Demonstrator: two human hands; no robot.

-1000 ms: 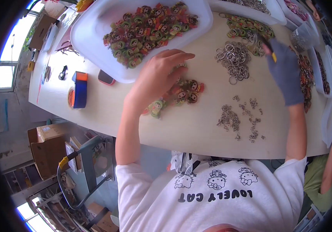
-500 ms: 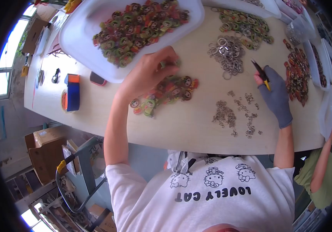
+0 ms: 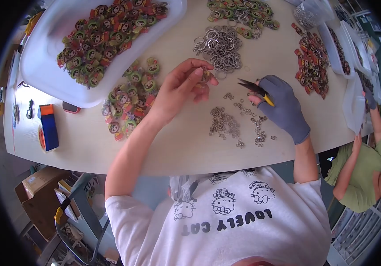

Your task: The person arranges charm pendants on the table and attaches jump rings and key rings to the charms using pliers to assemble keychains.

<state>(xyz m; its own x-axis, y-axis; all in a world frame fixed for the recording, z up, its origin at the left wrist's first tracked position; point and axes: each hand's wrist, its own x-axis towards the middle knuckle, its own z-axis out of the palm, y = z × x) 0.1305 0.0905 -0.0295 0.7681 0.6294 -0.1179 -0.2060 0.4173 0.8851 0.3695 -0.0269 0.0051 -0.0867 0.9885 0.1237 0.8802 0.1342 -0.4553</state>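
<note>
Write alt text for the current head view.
A person's bare left hand pinches a small charm while the gloved right hand holds yellow-handled pliers. On the table lie piles of metal rings, smaller metal pieces and more charms, beside a white tray of charms.

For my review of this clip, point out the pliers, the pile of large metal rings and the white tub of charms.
Pliers [image 3: 256, 89]: head view, on the dark metal body.
Pile of large metal rings [image 3: 224, 46]: head view, mid-pile.
White tub [image 3: 39, 66]: head view, bare inner side.
</note>
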